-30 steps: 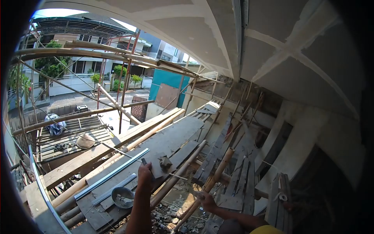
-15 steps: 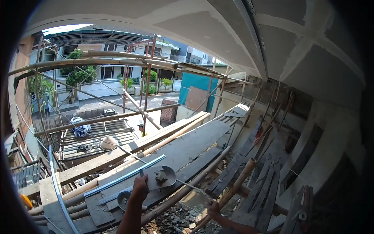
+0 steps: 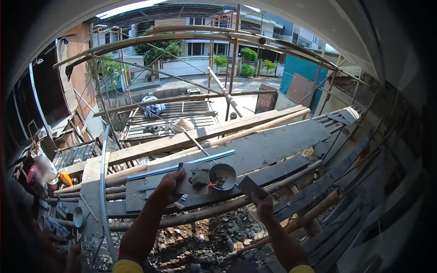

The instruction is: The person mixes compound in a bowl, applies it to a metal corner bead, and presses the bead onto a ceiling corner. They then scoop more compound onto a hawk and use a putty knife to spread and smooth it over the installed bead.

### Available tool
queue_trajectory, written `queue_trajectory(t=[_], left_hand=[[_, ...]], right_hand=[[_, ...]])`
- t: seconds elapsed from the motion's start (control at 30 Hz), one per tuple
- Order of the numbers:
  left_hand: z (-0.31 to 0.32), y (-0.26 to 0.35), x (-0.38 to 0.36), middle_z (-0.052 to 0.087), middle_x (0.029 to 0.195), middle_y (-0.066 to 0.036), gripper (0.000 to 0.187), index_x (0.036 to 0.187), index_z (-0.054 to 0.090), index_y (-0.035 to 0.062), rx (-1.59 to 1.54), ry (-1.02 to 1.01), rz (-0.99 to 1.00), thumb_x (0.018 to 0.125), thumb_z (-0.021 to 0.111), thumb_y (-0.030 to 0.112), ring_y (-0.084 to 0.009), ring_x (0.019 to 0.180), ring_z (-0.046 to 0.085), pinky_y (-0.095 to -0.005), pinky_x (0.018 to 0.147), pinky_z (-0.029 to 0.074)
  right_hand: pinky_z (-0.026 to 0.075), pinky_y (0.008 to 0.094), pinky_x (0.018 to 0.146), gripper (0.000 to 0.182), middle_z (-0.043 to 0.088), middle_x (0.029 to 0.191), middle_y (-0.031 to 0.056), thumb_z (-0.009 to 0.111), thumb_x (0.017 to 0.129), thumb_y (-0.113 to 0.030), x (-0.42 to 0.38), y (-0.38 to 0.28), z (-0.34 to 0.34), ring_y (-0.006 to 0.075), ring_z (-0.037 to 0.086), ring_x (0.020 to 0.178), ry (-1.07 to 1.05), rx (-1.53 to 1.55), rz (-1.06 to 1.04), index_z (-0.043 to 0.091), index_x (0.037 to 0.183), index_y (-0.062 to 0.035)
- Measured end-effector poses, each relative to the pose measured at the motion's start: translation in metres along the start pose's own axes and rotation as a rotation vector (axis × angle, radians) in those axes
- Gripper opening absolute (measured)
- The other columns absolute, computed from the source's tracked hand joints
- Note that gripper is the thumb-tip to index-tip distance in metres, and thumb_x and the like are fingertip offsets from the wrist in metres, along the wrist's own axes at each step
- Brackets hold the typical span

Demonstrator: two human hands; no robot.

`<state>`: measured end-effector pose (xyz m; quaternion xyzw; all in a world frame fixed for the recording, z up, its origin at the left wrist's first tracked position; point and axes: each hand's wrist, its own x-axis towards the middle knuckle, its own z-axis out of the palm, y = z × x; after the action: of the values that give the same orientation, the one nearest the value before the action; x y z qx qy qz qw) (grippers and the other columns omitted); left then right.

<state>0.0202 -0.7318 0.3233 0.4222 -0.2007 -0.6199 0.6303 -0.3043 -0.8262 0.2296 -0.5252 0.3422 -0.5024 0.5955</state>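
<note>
My left hand (image 3: 170,184) is closed on a flat, light-grey rectangular trowel (image 3: 182,185). A lump of wet grey mortar (image 3: 199,177) lies on its face. In my right hand (image 3: 263,204) is a dark rectangular trowel (image 3: 251,187), tilted, its blade beside the bowl. Between the two tools a round metal bowl (image 3: 231,169) sits over the planks, with grey mortar and a small red-orange piece in it. What lies under the left trowel is partly hidden.
Grey scaffold planks (image 3: 282,141) and bamboo poles (image 3: 255,132) run across in front of me, above rubble (image 3: 205,236). Metal channels (image 3: 195,163) lie on the planks. Another person's hand (image 3: 75,250) is at lower left, near a greenish bowl (image 3: 79,217).
The view has turned left and down, showing more rubble and less ceiling. My right hand has come up and closer to the bowl, and its trowel now shows its broad face.
</note>
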Motion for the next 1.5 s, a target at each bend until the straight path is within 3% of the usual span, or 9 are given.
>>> queue_trajectory(t=[0.07, 0.23, 0.43, 0.9, 1.03, 1.17, 1.2, 1.3, 1.5], left_hand=[[0.007, 0.004, -0.003, 0.064, 0.094, -0.008, 0.030, 0.108, 0.055, 0.0012, 0.030, 0.034, -0.010, 0.098, 0.047, 0.028, -0.0192, 0.079, 0.067, -0.0345, 0.075, 0.058], [0.027, 0.015, 0.015, 0.063, 0.087, -0.006, 0.030, 0.102, 0.056, 0.0039, 0.198, 0.156, 0.028, 0.096, 0.051, 0.033, -0.0152, 0.069, 0.062, -0.0361, 0.066, 0.054], [0.048, 0.004, 0.017, 0.061, 0.084, -0.007, 0.029, 0.103, 0.051, 0.0004, 0.331, 0.209, -0.048, 0.098, 0.049, 0.029, -0.0133, 0.063, 0.061, -0.0276, 0.055, 0.054], [0.038, -0.021, 0.034, 0.061, 0.088, -0.008, 0.026, 0.108, 0.052, -0.0022, 0.425, 0.122, -0.105, 0.097, 0.050, 0.022, -0.0132, 0.070, 0.063, -0.0296, 0.064, 0.056], [0.020, -0.006, 0.035, 0.061, 0.084, -0.007, 0.024, 0.102, 0.055, -0.0015, 0.144, 0.103, 0.028, 0.098, 0.049, 0.021, -0.0131, 0.068, 0.062, -0.0281, 0.061, 0.055], [0.012, 0.003, 0.030, 0.064, 0.090, -0.008, 0.027, 0.104, 0.057, 0.0006, -0.072, 0.206, 0.088, 0.099, 0.046, 0.025, -0.0182, 0.075, 0.066, -0.0310, 0.065, 0.057], [0.008, 0.001, 0.031, 0.065, 0.092, -0.009, 0.028, 0.105, 0.057, 0.0009, -0.112, 0.169, 0.092, 0.099, 0.046, 0.026, -0.0191, 0.078, 0.067, -0.0317, 0.068, 0.057], [0.018, 0.002, 0.026, 0.064, 0.101, -0.011, 0.029, 0.109, 0.055, 0.0013, -0.241, 0.126, 0.120, 0.099, 0.045, 0.026, -0.0219, 0.089, 0.065, -0.0336, 0.081, 0.055], [0.024, 0.001, 0.020, 0.060, 0.093, -0.008, 0.026, 0.104, 0.053, 0.0022, -0.393, 0.016, 0.135, 0.099, 0.044, 0.026, -0.0243, 0.088, 0.062, -0.0422, 0.083, 0.051]], right_hand=[[0.046, 0.0337, 0.071, 0.009, 0.061, 0.080, 0.0108, 0.059, 0.084, -0.002, 0.032, -0.009, -0.010, 0.0242, 0.059, 0.079, -0.115, -0.398, -0.438, 0.062, 0.092, 0.0009], [0.049, 0.0369, 0.085, 0.020, 0.067, 0.101, 0.0132, 0.061, 0.084, -0.001, 0.060, -0.085, 0.015, 0.0289, 0.064, 0.096, -0.282, -0.598, -0.983, 0.069, 0.103, -0.0032], [0.048, 0.0413, 0.092, 0.024, 0.068, 0.108, 0.0085, 0.070, 0.078, -0.013, 0.089, -0.104, 0.020, 0.0268, 0.064, 0.103, -0.565, -0.753, -1.192, 0.070, 0.102, -0.0091], [0.049, 0.0407, 0.094, 0.026, 0.069, 0.106, 0.0054, 0.063, 0.079, -0.012, 0.101, -0.085, 0.027, 0.0232, 0.064, 0.105, -0.996, -0.913, -1.113, 0.068, 0.105, -0.0126], [0.054, 0.0373, 0.082, 0.027, 0.069, 0.102, 0.0115, 0.059, 0.081, -0.002, 0.101, -0.086, 0.024, 0.0276, 0.068, 0.093, -0.839, -0.738, -0.884, 0.068, 0.105, -0.0112], [0.055, 0.0338, 0.082, 0.025, 0.069, 0.097, 0.0118, 0.058, 0.086, 0.003, 0.099, -0.074, 0.002, 0.0212, 0.067, 0.091, -0.615, -0.562, -0.304, 0.065, 0.109, -0.0032], [0.057, 0.0373, 0.083, 0.024, 0.065, 0.103, 0.0128, 0.054, 0.087, 0.008, 0.098, -0.073, 0.000, 0.0228, 0.065, 0.093, -0.550, -0.089, -0.101, 0.059, 0.111, 0.0083], [0.058, 0.0350, 0.082, 0.023, 0.065, 0.099, 0.0134, 0.057, 0.088, 0.001, 0.081, -0.127, 0.007, 0.0199, 0.064, 0.091, -0.321, -0.091, -0.075, 0.058, 0.110, 0.0101], [0.056, 0.0326, 0.082, 0.030, 0.065, 0.100, 0.0133, 0.055, 0.090, -0.006, 0.061, -0.275, 0.037, 0.0183, 0.064, 0.091, -0.054, -0.394, -0.521, 0.055, 0.116, 0.0104]])
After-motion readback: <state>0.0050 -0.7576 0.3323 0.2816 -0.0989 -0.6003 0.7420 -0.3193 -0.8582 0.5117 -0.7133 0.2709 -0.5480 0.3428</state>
